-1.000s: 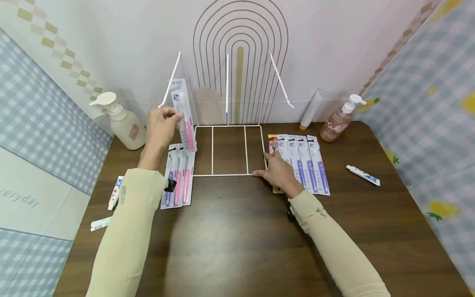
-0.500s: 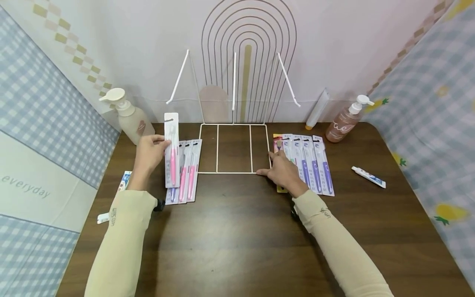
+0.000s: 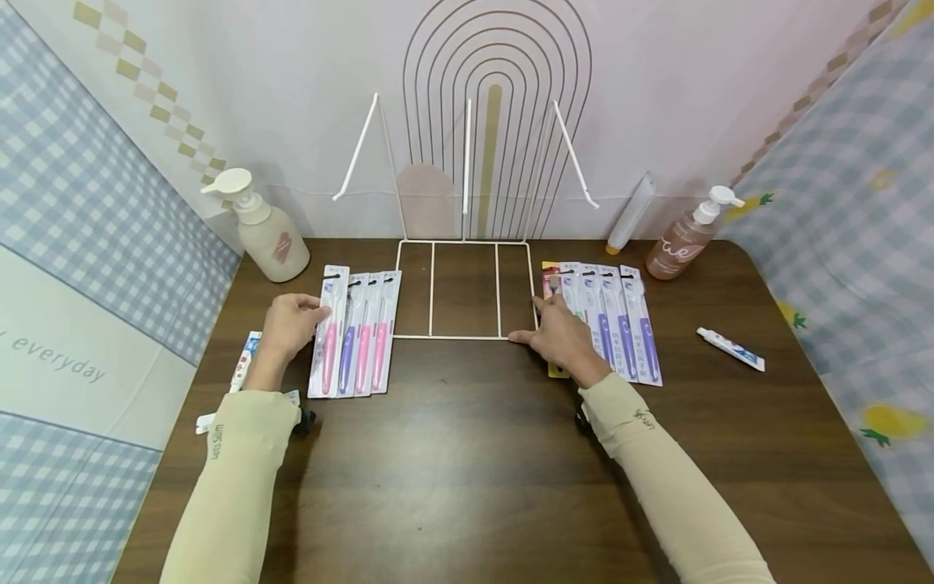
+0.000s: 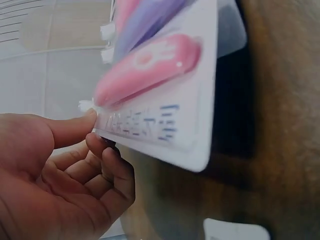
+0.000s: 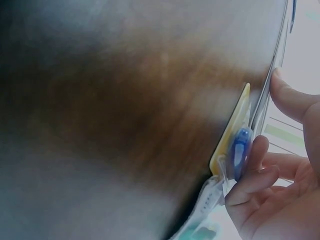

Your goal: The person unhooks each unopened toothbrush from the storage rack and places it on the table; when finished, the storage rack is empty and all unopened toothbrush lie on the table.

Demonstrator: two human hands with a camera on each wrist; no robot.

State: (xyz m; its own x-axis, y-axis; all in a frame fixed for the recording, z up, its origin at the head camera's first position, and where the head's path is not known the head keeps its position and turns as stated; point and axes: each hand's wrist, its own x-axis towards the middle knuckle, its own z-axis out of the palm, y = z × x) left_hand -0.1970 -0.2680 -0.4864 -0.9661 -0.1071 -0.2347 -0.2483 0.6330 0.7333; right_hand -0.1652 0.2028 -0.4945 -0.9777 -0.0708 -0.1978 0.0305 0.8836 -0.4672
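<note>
My left hand point(image 3: 288, 327) pinches the left edge of a packaged toothbrush point(image 3: 329, 349) with a pink handle, between thumb and fingers. In the left wrist view that package point(image 4: 155, 100) is tilted, its lower end raised off the table. Right beside it lies a row of packaged toothbrushes point(image 3: 362, 349) with purple and pink handles. My right hand point(image 3: 560, 337) rests at the front right corner of a white wire rack point(image 3: 467, 337), thumb on the front wire and fingers by the side wire. Under and beside this hand lie several packaged toothbrushes point(image 3: 626, 337), one on a yellow card point(image 5: 231, 132).
Three white prongs point(image 3: 467, 158) stick forward from the rack's upright back. Pump bottles, one cream point(image 3: 273, 243) and one pink-brown point(image 3: 679, 246), stand either side. A clear tube point(image 3: 631, 212) leans on the wall. Small toothpaste tubes lie at right point(image 3: 731, 349) and left point(image 3: 246, 361).
My left hand has brought the pink toothbrush package from beside the left prong down to the left end of the left row. The right hand has stayed on the rack corner.
</note>
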